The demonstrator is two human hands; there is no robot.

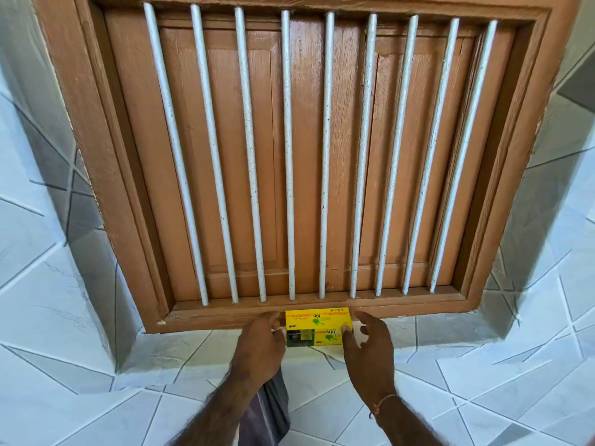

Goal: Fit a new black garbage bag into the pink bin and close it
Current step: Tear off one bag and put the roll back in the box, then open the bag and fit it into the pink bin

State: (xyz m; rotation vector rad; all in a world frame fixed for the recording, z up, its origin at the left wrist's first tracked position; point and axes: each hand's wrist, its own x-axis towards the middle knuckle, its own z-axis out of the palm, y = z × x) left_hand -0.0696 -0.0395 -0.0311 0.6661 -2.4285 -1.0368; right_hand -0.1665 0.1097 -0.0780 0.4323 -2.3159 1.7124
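A yellow box of bin bags (317,320) lies on the tiled sill against the bottom of a window frame. A dark patch (300,338) shows on its front left. My left hand (259,346) is closed around the box's left end. My right hand (370,352) is at the right end, thumb on the box front, fingers spread and curled beside it. The pink bin is not in view, and no loose black bag is visible.
A brown wooden window frame (96,175) with shut shutters and several white vertical bars (289,156) fills the view ahead. White tiled walls (42,300) flank the recess, and the tiled sill (450,329) runs under the frame. Grey cloth (270,410) hangs between my forearms.
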